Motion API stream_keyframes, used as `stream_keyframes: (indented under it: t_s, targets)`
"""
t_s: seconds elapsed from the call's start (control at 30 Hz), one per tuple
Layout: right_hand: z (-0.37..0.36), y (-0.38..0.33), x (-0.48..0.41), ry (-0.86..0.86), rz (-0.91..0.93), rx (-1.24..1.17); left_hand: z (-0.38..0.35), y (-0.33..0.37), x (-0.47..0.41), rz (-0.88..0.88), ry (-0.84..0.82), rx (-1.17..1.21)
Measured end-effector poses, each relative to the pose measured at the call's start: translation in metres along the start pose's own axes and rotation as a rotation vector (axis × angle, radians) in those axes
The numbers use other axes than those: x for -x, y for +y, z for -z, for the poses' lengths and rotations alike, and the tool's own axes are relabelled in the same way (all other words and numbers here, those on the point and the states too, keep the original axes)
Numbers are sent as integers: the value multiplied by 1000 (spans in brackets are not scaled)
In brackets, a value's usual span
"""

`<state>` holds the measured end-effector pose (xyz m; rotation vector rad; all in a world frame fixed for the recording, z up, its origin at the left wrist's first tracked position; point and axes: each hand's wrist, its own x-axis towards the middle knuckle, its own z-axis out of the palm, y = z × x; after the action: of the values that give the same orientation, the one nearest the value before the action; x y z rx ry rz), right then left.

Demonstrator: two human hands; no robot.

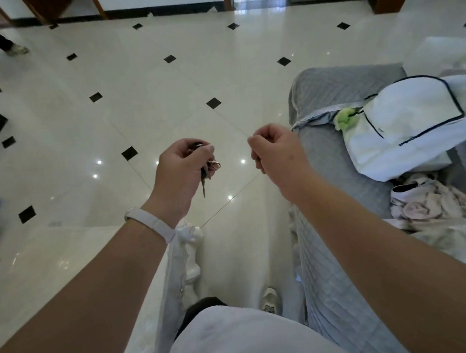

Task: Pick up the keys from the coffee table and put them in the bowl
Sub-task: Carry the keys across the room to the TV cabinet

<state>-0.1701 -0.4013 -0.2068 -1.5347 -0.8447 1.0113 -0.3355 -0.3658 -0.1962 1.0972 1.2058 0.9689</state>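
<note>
the left hand [179, 169] is closed around the keys [207, 165], one key dangling below over the tiled floor [135, 86]. the right hand [276, 150] is curled into a loose fist, holding nothing visible

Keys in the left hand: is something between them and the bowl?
Cannot tell. The left hand holds the keys in the air over the floor, but no bowl is in view. The right hand is curled shut beside them, apart.
</note>
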Motion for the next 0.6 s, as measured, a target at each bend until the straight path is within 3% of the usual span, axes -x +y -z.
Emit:
stream_keyframes:
  t_s: [0.37,0.6]
  targets:
    - [-57,-15,-98,-56,-9,102,24,2,-105,-24,28,63]
    - [-139,-41,-179,-120,14,210,86,16,-214,-62,81,100]
